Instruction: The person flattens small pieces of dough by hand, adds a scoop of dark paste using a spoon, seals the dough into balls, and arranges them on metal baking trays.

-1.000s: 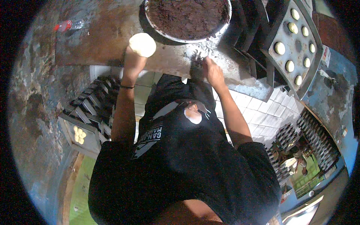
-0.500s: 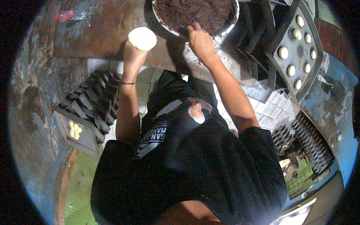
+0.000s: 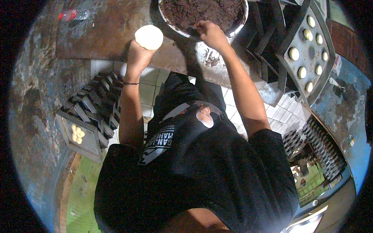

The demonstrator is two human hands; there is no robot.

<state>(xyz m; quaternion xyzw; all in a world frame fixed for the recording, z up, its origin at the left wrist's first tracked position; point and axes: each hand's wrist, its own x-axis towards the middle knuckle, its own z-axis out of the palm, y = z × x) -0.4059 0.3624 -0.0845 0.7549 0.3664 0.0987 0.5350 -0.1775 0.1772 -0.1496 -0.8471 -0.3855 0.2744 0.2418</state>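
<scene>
A round, flattened piece of pale dough (image 3: 149, 37) rests on my left hand (image 3: 138, 59), which holds it up over the table's near edge. The dough covers most of the fingers. To the right, my right hand (image 3: 213, 35) is at the near rim of a wide bowl (image 3: 164, 19) with a whitish edge. A crumbly dark brown filling (image 3: 200, 11) is heaped inside. The right fingers are bent together at the filling. Whatever they grip is too small and dark to make out.
Stacked dark metal trays stand at the right; the top tray (image 3: 312, 46) carries several dough balls (image 3: 293, 54). Another tray stack is at the left, its top tray (image 3: 89, 138) holding a cluster of dough pieces (image 3: 77, 134). A clear plastic bottle (image 3: 79, 15) with red lies on the table.
My right hand has shifted slightly right and away from me along the bowl's near rim. My left hand has moved a little, and the dough's round face shows more fully.
</scene>
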